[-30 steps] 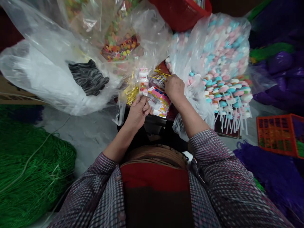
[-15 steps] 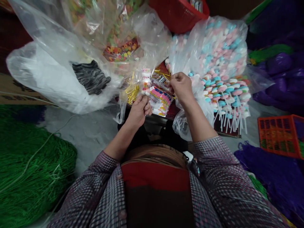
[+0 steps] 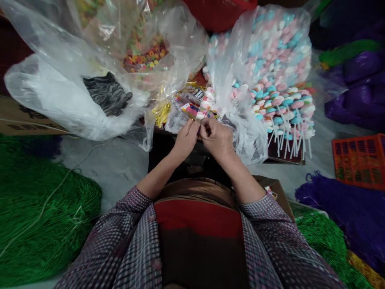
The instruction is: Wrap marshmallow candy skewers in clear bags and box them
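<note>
My left hand (image 3: pixel 187 138) pinches the bottom of a wrapped candy stick (image 3: pixel 205 105), a stack of white and pink sweets in a clear sleeve that tilts up to the right. My right hand (image 3: pixel 215 135) is closed against the same spot at the sleeve's base, fingertips touching the left hand's. Just beyond the hands lie small printed packets (image 3: pixel 187 108) and a bunch of gold twist ties (image 3: pixel 161 112).
A big clear bag of pink, blue and white lollipops (image 3: pixel 278 80) sits right of the hands, sticks pointing down. Clear bags of ring-shaped coloured sweets (image 3: pixel 144 56) and a striped cloth (image 3: pixel 105 93) lie left. Green netting (image 3: pixel 39 200), purple netting (image 3: pixel 345 208), orange crate (image 3: pixel 359 160).
My right hand came back from the packets to meet my left hand at the candy stick's base. The stick tilted to the right, and the view shifted slightly.
</note>
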`<state>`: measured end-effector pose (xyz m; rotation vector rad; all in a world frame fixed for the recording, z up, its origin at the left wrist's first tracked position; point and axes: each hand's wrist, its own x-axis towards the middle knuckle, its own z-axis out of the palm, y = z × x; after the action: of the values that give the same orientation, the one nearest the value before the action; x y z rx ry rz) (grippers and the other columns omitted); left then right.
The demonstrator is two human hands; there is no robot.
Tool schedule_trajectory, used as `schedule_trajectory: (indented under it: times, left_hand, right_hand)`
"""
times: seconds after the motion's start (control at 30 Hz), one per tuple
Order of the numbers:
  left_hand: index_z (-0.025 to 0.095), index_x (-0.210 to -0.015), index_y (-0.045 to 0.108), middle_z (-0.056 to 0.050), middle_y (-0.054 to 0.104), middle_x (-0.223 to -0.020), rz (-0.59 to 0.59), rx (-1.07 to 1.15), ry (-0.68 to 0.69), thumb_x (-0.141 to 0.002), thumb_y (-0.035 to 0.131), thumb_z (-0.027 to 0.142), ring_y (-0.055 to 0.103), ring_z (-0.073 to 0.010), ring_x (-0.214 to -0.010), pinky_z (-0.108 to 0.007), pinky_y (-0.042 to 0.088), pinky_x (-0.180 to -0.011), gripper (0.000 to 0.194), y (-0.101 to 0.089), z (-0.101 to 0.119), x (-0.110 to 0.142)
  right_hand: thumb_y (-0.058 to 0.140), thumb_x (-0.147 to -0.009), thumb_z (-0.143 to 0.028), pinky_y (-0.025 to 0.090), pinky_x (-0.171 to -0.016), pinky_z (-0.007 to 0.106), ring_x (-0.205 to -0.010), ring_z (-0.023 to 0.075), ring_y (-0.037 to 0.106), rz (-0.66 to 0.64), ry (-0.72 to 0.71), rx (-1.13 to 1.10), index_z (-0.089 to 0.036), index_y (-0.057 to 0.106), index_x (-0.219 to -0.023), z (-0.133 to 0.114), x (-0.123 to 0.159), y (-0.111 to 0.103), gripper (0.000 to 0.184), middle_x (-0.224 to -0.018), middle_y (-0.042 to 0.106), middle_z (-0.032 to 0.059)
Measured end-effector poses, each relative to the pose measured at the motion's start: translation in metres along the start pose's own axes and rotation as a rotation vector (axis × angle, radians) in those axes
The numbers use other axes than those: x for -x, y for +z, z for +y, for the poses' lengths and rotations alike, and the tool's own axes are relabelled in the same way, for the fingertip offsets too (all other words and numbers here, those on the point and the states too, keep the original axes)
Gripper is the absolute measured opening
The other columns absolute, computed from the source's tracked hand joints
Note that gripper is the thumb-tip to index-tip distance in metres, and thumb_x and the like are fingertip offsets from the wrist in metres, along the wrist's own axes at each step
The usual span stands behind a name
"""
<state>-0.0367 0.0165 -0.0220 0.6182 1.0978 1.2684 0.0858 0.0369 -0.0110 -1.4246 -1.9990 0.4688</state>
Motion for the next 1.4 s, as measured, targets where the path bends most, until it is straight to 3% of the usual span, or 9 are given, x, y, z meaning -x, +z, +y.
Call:
schedule_trajectory:
  times: [0.2,0.37,0.47,0.6,0.9,1.0,1.13,1.23,1.4]
  left_hand:
    - [0.02,-0.077,0.056,0.006,0.044,-0.063,0.08,0.043,0.037,-0.094,0.072,0.028,0.043,-0.006,-0.054,-0.017,0.031,-0.048,0.025,0.01,0.003,0.001]
    - [0.019,-0.071,0.051,0.009,0.038,-0.057,0.013,0.143,-0.034,-0.099,0.065,0.024,0.026,-0.0013,-0.041,-0.016,0.017,-0.039,0.032,0.019,0.015,0.009]
    - [0.017,-0.067,0.052,0.01,0.036,-0.051,-0.075,0.147,-0.086,-0.104,0.054,0.021,0.021,-0.0003,-0.036,-0.016,0.014,-0.038,0.037,0.023,0.019,0.016]
    - [0.017,-0.065,0.054,0.012,0.026,-0.042,-0.25,0.123,-0.175,-0.105,0.052,0.03,0.017,-0.0011,-0.031,-0.015,0.017,-0.036,0.042,0.022,0.023,0.024]
    - [0.017,-0.058,0.054,0.011,0.019,-0.039,-0.546,0.138,-0.476,-0.105,0.042,0.028,0.015,-0.0025,-0.028,-0.015,0.019,-0.034,0.05,0.013,0.032,0.027]
    - [0.017,-0.058,0.051,0.011,0.018,-0.039,-0.499,0.187,-0.525,-0.107,0.034,0.025,0.013,-0.003,-0.027,-0.016,0.02,-0.033,0.053,0.017,0.033,0.029]
    - [0.017,-0.067,0.053,0.012,0.021,-0.04,-0.348,0.255,-0.48,-0.11,0.036,0.03,0.016,-0.0025,-0.028,-0.014,0.02,-0.035,0.049,0.025,0.032,0.029]
    - [0.018,-0.071,0.053,0.012,0.026,-0.042,-0.252,0.226,-0.361,-0.109,0.045,0.034,0.019,-0.0018,-0.03,-0.014,0.021,-0.036,0.042,0.029,0.029,0.028]
    - [0.02,-0.071,0.051,0.01,0.035,-0.049,-0.136,-0.01,-0.061,-0.104,0.055,0.043,0.025,-0.0037,-0.038,-0.019,0.024,-0.04,0.041,0.029,0.013,0.018]
  right_hand:
    - [0.061,-0.092,-0.035,0.054,-0.077,0.035,-0.079,0.0206,0.067,0.092,0.023,-0.22,-0.027,0.071,-0.092,0.0,0.013,-0.01,0.013,-0.088,0.076,0.0045]
    - [0.07,-0.085,-0.041,0.049,-0.065,0.031,-0.064,0.0155,0.059,0.042,0.262,-0.56,-0.025,0.069,-0.077,0.0,0.018,-0.018,0.018,-0.067,0.065,-0.002]
    - [0.074,-0.078,-0.038,0.04,-0.052,0.026,-0.052,0.0106,0.047,0.022,0.401,-0.763,-0.023,0.063,-0.07,-0.001,0.018,-0.021,0.02,-0.057,0.056,-0.0057]
    - [0.072,-0.077,-0.036,0.036,-0.049,0.025,-0.049,0.0087,0.041,-0.034,0.423,-0.862,-0.023,0.056,-0.066,0.001,0.018,-0.025,0.024,-0.058,0.054,-0.0056]
    - [0.091,-0.068,-0.049,0.057,-0.074,0.034,-0.082,0.0183,0.064,-0.247,0.319,-0.942,-0.026,0.069,-0.089,0.029,0.017,-0.034,0.039,-0.085,0.07,0.0001]
    - [0.088,-0.073,-0.052,0.057,-0.077,0.033,-0.076,0.0158,0.063,-0.235,0.245,-0.956,-0.023,0.07,-0.076,0.031,0.017,-0.032,0.034,-0.076,0.069,-0.0022]
    - [0.078,-0.085,-0.05,0.054,-0.077,0.032,-0.071,0.0138,0.061,0.009,0.136,-0.772,-0.022,0.07,-0.068,0.024,0.016,-0.024,0.033,-0.071,0.066,-0.003]
    - [0.072,-0.091,-0.037,0.05,-0.074,0.031,-0.07,0.0142,0.06,0.159,0.089,-0.523,-0.022,0.07,-0.07,0.017,0.016,-0.019,0.026,-0.07,0.066,-0.0019]
    - [0.066,-0.093,-0.027,0.05,-0.073,0.031,-0.072,0.016,0.062,0.22,0.014,-0.321,-0.022,0.069,-0.073,0.011,0.019,-0.02,0.021,-0.071,0.068,-0.0005]
